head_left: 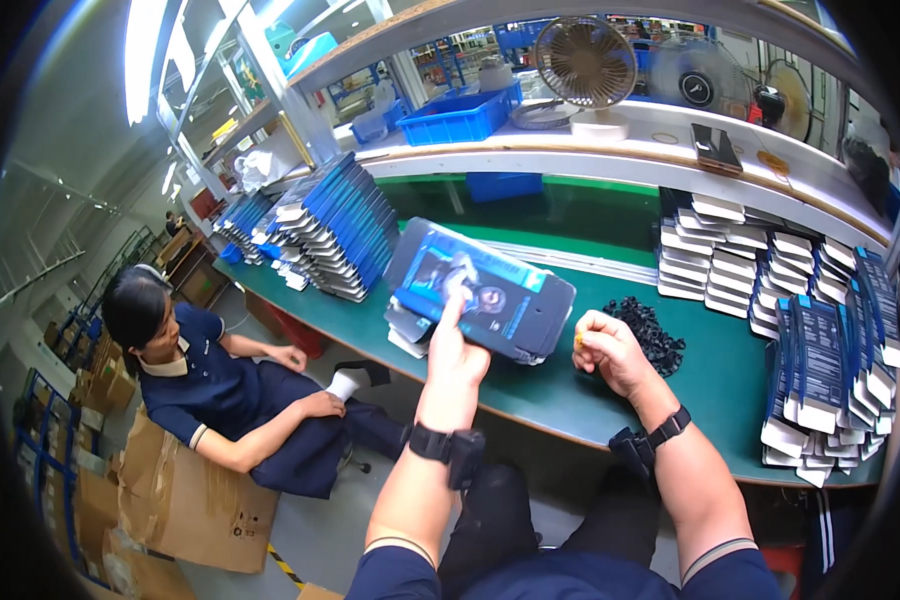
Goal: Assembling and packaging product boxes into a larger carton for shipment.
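My left hand (457,350) grips a flat dark-blue printed box (490,292), its thumb lying across the printed face. The box is tilted above the green table, and white flaps stick out below its left end. Close to the box's right end, my right hand (610,352) is closed in a pinch. A small yellow spot shows at its fingertips; whether it is a held piece or a finger cover, I cannot make out. Just beyond that hand lies a heap of small black parts (652,335).
Flattened blue boxes with white flaps are stacked at left (335,230) and right (820,360) on the green table (530,400). The shelf above holds a blue bin (455,118), a fan (587,70) and a phone (715,147). A co-worker (235,370) sits at left beside cardboard.
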`<state>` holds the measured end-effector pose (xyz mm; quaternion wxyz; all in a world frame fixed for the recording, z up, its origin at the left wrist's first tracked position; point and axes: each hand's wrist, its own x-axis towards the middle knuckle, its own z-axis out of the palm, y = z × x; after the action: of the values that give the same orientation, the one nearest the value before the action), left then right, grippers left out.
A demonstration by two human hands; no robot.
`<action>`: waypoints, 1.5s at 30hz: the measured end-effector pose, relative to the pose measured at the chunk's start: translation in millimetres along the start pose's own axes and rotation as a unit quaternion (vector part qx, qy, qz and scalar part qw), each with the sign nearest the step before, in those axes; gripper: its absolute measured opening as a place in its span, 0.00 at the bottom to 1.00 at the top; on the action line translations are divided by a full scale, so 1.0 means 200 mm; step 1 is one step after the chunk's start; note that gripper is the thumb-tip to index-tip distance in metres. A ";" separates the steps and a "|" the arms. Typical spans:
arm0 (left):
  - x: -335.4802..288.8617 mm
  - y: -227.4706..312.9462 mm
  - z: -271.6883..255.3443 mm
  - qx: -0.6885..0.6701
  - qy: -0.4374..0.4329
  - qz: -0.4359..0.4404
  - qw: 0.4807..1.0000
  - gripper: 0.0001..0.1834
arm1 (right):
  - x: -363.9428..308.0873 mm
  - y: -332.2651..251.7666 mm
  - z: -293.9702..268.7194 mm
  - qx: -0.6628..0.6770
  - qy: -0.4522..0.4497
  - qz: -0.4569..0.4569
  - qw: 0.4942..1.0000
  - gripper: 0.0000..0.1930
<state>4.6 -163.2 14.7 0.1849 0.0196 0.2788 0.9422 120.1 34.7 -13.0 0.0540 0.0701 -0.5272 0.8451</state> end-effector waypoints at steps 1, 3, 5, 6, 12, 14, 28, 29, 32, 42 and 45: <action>0.04 -0.02 0.07 0.012 0.012 -0.011 1.000 0.21 | 0.02 -0.01 -0.01 -0.001 0.002 -0.002 1.000 0.06; 0.17 -0.09 0.18 0.019 0.016 -0.086 0.996 0.22 | 0.03 -0.04 -0.07 0.007 0.047 -0.063 0.997 0.06; 0.29 -0.17 0.23 0.040 -0.017 -0.091 0.995 0.22 | 0.04 -0.07 -0.07 0.025 0.066 -0.088 0.994 0.05; 0.36 -0.22 0.25 0.058 -0.022 -0.099 0.993 0.21 | 0.03 -0.07 -0.06 0.024 0.083 -0.095 0.992 0.05; 0.77 -0.35 0.25 0.185 0.000 -0.166 0.968 0.20 | 0.01 -0.04 0.00 -0.261 0.147 -0.193 0.934 0.03; 0.87 -0.39 0.24 0.190 0.009 -0.165 0.968 0.20 | 0.01 -0.03 0.01 -0.279 0.157 -0.201 0.926 0.03; 1.38 -0.45 0.03 0.094 0.212 -0.025 0.972 0.25 | 0.01 0.01 0.04 -0.334 0.109 -0.207 0.913 0.04; 1.39 -0.45 0.04 0.096 0.211 -0.028 0.972 0.25 | 0.01 0.01 0.04 -0.334 0.113 -0.206 0.913 0.04; 1.41 -0.43 0.06 0.128 0.230 -0.018 0.965 0.32 | 0.02 0.01 0.05 -0.338 0.104 -0.216 0.910 0.05; 1.18 -0.39 0.17 0.197 0.228 0.042 0.953 0.30 | 0.01 0.01 0.05 -0.361 0.104 -0.215 0.901 0.04; 0.99 -0.46 0.21 0.198 0.171 0.058 0.964 0.15 | 0.02 0.02 0.01 -0.357 0.135 -0.225 0.897 0.04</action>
<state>-143.0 1.5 -11.4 0.0722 -0.0892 0.4852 0.8668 116.5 31.0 -14.1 0.3349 0.0487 -0.7510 0.5671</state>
